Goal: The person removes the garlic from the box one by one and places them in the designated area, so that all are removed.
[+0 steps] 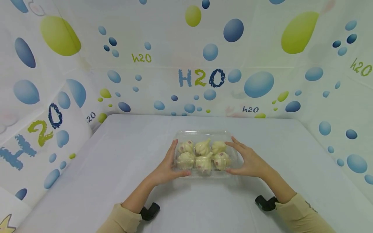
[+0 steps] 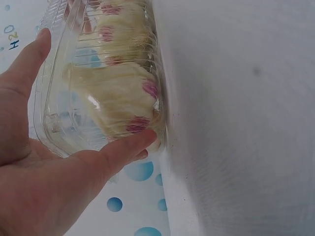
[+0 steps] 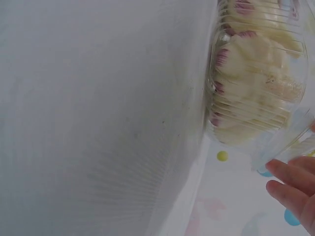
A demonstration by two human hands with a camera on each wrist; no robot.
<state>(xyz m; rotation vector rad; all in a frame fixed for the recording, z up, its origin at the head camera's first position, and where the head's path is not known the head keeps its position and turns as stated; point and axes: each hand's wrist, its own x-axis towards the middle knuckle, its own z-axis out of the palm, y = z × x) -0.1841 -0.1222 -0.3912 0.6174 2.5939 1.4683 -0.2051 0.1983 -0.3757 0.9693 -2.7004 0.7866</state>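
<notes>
A clear plastic clamshell box (image 1: 205,134) rests on the white table, with several garlic bulbs (image 1: 202,148) in two rows inside it. Pale with purple patches, the bulbs show through the ribbed wall in both wrist views. At the box's left end my left hand (image 1: 167,166) grips it, thumb along the front and fingers toward the back. My right hand (image 1: 250,160) holds the right end, thumb at the front corner and fingers over the side. Only some fingers (image 3: 290,179) show in the right wrist view. Whether the lid is fastened I cannot tell.
A white cloth covers the table (image 1: 131,139) around the box. Behind and at both sides stands a white curtain (image 1: 163,29) printed with blue and green drops and lettering. Black wrist mounts (image 1: 150,212) sit below the beige sleeves (image 1: 303,212).
</notes>
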